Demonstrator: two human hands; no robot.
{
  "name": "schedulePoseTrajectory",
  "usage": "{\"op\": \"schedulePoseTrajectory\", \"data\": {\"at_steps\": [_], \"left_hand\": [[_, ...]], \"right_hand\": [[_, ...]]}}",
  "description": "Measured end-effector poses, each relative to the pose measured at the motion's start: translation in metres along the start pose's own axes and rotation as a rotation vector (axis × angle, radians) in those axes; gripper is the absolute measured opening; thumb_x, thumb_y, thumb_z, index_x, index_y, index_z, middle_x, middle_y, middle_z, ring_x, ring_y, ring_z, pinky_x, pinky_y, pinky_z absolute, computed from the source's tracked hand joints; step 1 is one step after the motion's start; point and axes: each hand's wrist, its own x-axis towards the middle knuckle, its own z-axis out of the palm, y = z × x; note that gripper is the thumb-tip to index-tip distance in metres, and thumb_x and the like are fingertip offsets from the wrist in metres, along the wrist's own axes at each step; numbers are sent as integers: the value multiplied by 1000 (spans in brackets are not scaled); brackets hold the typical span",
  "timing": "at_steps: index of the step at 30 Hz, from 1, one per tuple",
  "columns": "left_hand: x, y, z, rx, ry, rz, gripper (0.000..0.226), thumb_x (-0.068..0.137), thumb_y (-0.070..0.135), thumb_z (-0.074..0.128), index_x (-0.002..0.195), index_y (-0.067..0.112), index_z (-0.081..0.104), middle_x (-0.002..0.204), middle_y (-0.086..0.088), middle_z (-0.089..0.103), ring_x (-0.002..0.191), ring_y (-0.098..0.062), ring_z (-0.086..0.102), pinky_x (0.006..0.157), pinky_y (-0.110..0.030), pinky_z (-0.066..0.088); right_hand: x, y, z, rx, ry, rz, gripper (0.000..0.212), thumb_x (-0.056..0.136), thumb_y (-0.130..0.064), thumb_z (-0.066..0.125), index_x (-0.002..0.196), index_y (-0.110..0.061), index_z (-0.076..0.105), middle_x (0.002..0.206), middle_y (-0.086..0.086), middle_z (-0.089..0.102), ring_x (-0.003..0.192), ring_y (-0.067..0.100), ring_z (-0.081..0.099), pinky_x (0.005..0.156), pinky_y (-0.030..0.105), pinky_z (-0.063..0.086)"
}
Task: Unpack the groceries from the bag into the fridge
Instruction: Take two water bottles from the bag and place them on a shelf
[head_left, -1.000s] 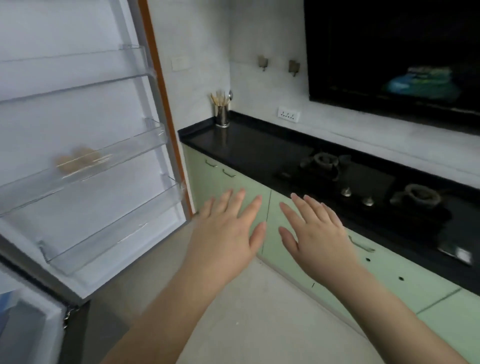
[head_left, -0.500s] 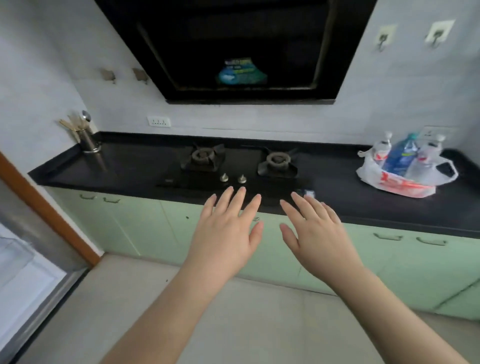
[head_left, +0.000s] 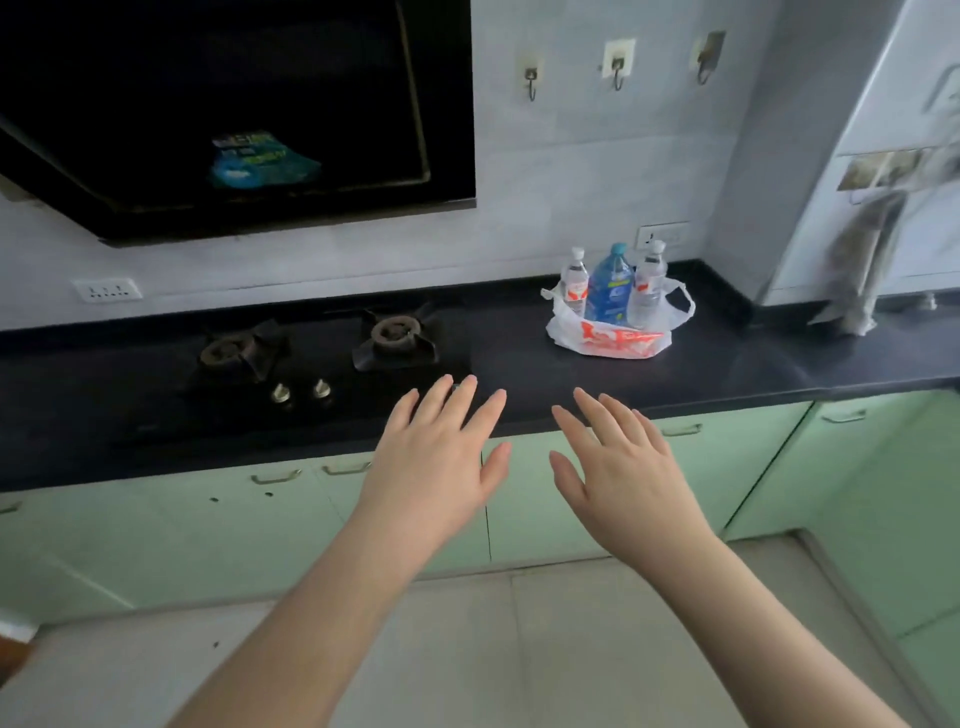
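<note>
Black stone countertop (head_left: 519, 338) runs across the kitchen above a row of pale green cabinet doors (head_left: 571, 499), with a two-burner gas hob (head_left: 322, 353) set into it on the left and a dark range hood (head_left: 234, 114) hanging on the tiled wall above. Towards the right end of the counter, close to the back wall, sits a white plastic bag (head_left: 613, 338) with red print, its mouth open and its handles slumped outward. Three bottles stand upright inside it, touching one another: a small clear bottle with a white cap (head_left: 574, 283) on the left, a larger blue bottle (head_left: 611, 288) in the middle, and another clear bottle (head_left: 649, 286) on the right. Three wall hooks (head_left: 617, 65) are fixed to the tiles above the bag, and a socket (head_left: 662, 236) sits just behind it. At the far right a cloth (head_left: 862, 260) hangs down to the counter. Both bare arms reach forward over the light floor tiles (head_left: 519, 649). The left hand (head_left: 441, 457) and the right hand (head_left: 623, 467) are held palm down with fingers spread and nothing in them, side by side but apart, in front of the counter edge and well short of the bag. The fridge cannot be made out with certainty from this angle.
</note>
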Motion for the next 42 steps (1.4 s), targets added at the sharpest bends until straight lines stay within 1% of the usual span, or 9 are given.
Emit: {"op": "schedulePoseTrajectory", "data": {"at_steps": [4,10,14,20,24,29,33,38,42], "left_hand": [[28,17,8,-2,-16,87,66,92,51,14,145,26,42,149,-7,45,139,-27,37,112,-46,28],[72,22,34,-18,-10,125,61,94,47,21,141,22,50,143,-10,52,133,-31,45,108,-47,37],[105,11,52,-48,14,135,58,93,45,26,136,19,56,136,-13,57,127,-33,51,102,-48,42],[157,-1,70,-100,40,215,59,91,44,26,135,20,56,136,-12,57,127,-32,51,103,-48,41],[188,4,81,-129,42,288,59,92,44,26,136,19,55,136,-12,57,127,-31,50,104,-49,40],[218,23,93,-140,45,355,59,92,45,24,139,22,52,137,-11,56,129,-29,48,109,-48,34],[250,40,103,-152,64,374,57,93,44,28,140,21,51,138,-12,55,130,-29,47,110,-47,33],[297,67,124,-101,41,372,59,95,47,22,145,22,41,146,-9,47,138,-27,38,114,-45,28],[331,93,137,-73,6,286,59,96,47,25,145,21,42,147,-12,45,138,-29,36,113,-45,29]], "right_hand": [[7,24,0,-8,3,63,54,92,-44,34,132,-17,58,140,9,53,128,31,49,106,49,40],[20,43,23,-49,-44,124,55,91,-45,32,132,-18,58,140,7,53,128,29,50,105,43,40],[39,53,31,-79,-58,164,55,90,-45,33,132,-18,57,140,7,53,128,28,50,103,42,41],[76,71,35,-127,-34,251,55,90,-45,34,130,-17,59,136,7,56,125,29,53,102,42,42],[89,78,43,-130,-32,298,59,91,-48,29,134,-18,55,140,7,53,132,28,46,108,43,35],[102,103,49,-162,-50,337,61,91,-49,26,139,-20,50,145,6,48,138,26,38,114,41,25],[122,134,52,-174,-31,354,58,92,-48,30,137,-19,52,142,6,51,135,27,42,114,39,23],[150,183,66,-131,-30,331,59,91,-47,31,137,-17,53,141,8,53,133,29,45,112,45,33],[175,224,75,-99,-23,290,59,90,-46,35,136,-15,53,139,8,54,130,29,48,111,43,32]]}}
